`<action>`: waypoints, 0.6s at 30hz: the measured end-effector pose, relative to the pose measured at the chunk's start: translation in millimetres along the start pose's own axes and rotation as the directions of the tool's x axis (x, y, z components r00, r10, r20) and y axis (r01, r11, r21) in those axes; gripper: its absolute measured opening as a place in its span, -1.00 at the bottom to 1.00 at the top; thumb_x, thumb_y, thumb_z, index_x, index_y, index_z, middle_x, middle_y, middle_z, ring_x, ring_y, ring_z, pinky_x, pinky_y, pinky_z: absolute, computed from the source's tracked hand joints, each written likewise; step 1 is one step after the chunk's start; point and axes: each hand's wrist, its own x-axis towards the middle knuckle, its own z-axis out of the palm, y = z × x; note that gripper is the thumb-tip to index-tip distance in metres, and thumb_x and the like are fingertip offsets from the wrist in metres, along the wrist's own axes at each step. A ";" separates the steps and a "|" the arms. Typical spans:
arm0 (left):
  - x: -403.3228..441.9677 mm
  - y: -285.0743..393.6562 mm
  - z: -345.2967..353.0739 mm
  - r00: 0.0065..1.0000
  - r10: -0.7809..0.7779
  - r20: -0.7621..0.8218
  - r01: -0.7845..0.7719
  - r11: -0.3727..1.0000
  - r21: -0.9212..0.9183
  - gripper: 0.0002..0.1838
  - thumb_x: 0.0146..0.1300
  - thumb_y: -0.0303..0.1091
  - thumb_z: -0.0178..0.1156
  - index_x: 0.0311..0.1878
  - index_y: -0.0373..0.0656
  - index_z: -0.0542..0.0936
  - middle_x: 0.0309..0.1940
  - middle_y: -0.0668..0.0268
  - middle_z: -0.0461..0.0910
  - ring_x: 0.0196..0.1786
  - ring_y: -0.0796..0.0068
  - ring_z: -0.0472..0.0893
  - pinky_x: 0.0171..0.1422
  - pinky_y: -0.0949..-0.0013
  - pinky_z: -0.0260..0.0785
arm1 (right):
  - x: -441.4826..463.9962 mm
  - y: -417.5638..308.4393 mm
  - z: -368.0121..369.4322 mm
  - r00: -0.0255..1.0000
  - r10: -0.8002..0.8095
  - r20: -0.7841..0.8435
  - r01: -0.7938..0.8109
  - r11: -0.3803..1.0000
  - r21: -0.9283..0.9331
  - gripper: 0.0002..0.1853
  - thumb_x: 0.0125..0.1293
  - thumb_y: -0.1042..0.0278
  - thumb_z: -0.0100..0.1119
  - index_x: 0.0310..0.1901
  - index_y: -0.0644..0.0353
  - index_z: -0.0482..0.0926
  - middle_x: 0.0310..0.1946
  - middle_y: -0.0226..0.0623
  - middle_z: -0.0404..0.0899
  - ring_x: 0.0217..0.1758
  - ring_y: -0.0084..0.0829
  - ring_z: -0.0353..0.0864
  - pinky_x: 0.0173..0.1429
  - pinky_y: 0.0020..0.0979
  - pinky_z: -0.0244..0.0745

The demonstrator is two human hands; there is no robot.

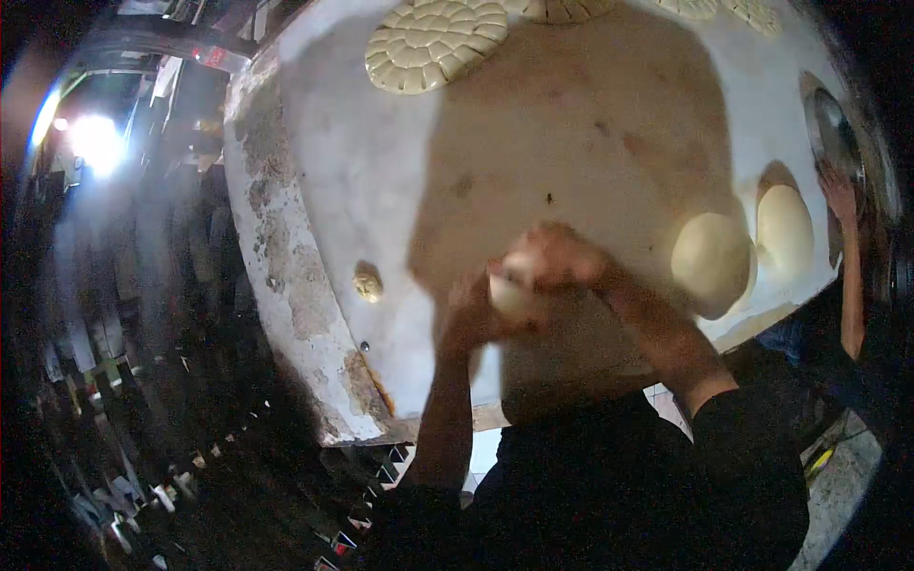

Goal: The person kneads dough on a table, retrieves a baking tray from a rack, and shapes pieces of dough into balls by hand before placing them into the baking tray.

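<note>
A pale lump of dough (511, 297) is between my two hands, above the near part of the table. My left hand (472, 309) curls round its left side and underside. My right hand (564, 259) is closed over its top, with a bit of pale dough showing at the fingers; motion blurs them. To the right of my hands rest two large smooth dough pieces, one a round ball (709, 262) and the other a longer lump (785, 228). Over to the left lies a small scrap of dough (367, 283).
At the far side lies a flat dough round (438, 46) marked into segments, with several similar ones beside it. Another person's hand (838, 190) touches a round metal dish (834, 124) at the right edge. The table's left edge (295, 276) is worn.
</note>
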 end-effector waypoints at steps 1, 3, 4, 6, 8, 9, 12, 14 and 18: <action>-17.7 33.1 -12.7 0.987 -0.136 0.079 0.143 0.986 -0.091 0.16 -0.36 0.29 0.61 0.35 -0.07 0.38 0.19 0.02 0.53 0.17 -0.03 0.56 0.15 -0.02 0.45 | -3.8 -14.5 13.5 0.995 0.031 0.091 -0.034 0.999 0.037 -0.38 0.28 -0.42 0.01 0.01 -0.07 0.71 -0.19 -0.04 0.71 -0.17 -0.10 0.72 0.11 -0.15 0.56; -30.9 65.7 -30.2 0.954 -0.260 0.148 0.283 0.944 -0.168 0.10 -0.32 0.29 0.59 0.31 -0.11 0.42 0.17 0.02 0.53 0.15 -0.04 0.57 0.17 -0.02 0.43 | 8.0 -9.6 33.3 0.983 -0.017 0.181 -0.005 0.993 0.121 -0.29 0.27 -0.46 -0.04 0.05 0.03 0.68 -0.20 -0.01 0.71 -0.16 -0.11 0.72 0.10 -0.16 0.57; -35.7 63.9 -33.6 0.956 -0.262 0.134 0.282 0.945 -0.167 0.07 -0.30 0.28 0.58 0.29 -0.11 0.44 0.17 0.02 0.53 0.16 -0.04 0.56 0.21 -0.03 0.41 | 16.6 -3.2 41.4 0.979 -0.092 0.181 0.060 0.983 0.176 -0.26 0.27 -0.46 -0.03 0.09 0.09 0.65 -0.21 0.00 0.71 -0.17 -0.11 0.72 0.10 -0.16 0.57; -32.7 62.1 -46.9 0.969 -0.224 0.107 0.228 0.973 -0.025 0.02 -0.28 0.25 0.58 0.25 -0.11 0.48 0.18 0.02 0.52 0.20 -0.03 0.53 0.29 -0.04 0.35 | 18.7 12.0 45.3 0.992 -0.119 -0.050 0.129 0.919 0.372 -0.28 0.31 -0.37 -0.01 0.11 0.18 0.62 -0.19 0.04 0.70 -0.13 -0.10 0.71 0.10 -0.17 0.58; -1.9 59.6 -75.7 0.988 -0.124 0.091 0.097 0.961 0.257 -0.04 -0.26 0.23 0.58 0.22 -0.10 0.52 0.20 0.02 0.51 0.25 0.00 0.50 0.38 -0.04 0.28 | 8.1 31.8 31.9 0.885 0.086 -0.458 0.229 0.775 0.589 -0.42 0.39 -0.19 0.00 0.07 0.21 0.63 -0.10 0.08 0.67 -0.05 -0.09 0.70 0.10 -0.17 0.58; 3.9 46.8 -88.9 1.000 -0.023 -0.011 0.026 0.948 0.318 -0.05 -0.26 0.22 0.57 0.23 -0.09 0.53 0.22 0.02 0.50 0.30 0.00 0.45 0.42 -0.04 0.23 | -5.2 34.9 46.0 0.764 0.281 -0.581 0.179 0.773 0.608 -0.37 0.41 -0.20 -0.04 0.18 0.25 0.50 0.03 0.09 0.59 0.05 -0.11 0.65 0.17 -0.15 0.53; 35.4 46.5 -100.4 0.960 0.281 0.021 -0.277 0.928 0.250 -0.01 -0.24 0.20 0.57 0.29 -0.08 0.49 0.29 0.06 0.46 0.40 0.02 0.37 0.48 -0.04 0.16 | -50.0 -5.8 109.0 0.354 0.614 -0.706 0.324 0.627 0.708 -0.28 0.47 -0.15 -0.13 0.41 0.31 0.23 0.32 0.09 0.36 0.29 -0.12 0.49 0.33 -0.10 0.38; 55.5 60.2 -79.3 0.890 0.432 0.147 -0.432 0.901 -0.030 -0.01 -0.25 0.20 0.57 0.29 -0.08 0.49 0.31 0.04 0.44 0.41 0.06 0.37 0.49 0.00 0.16 | -64.7 -52.5 131.4 0.378 0.645 -0.664 0.534 0.433 0.726 -0.37 0.52 -0.02 -0.15 0.42 0.28 0.20 0.37 0.08 0.29 0.36 -0.07 0.40 0.37 -0.06 0.33; 74.1 54.9 -40.1 0.910 0.386 0.153 -0.315 0.882 -0.351 -0.04 -0.28 0.18 0.59 0.24 -0.10 0.54 0.20 0.02 0.54 0.27 0.12 0.53 0.38 0.09 0.34 | -41.7 -38.7 115.0 0.530 0.668 -0.523 -0.070 0.649 0.758 -0.48 0.53 0.17 -0.05 0.42 0.17 0.20 0.34 0.07 0.32 0.35 -0.02 0.40 0.36 -0.02 0.33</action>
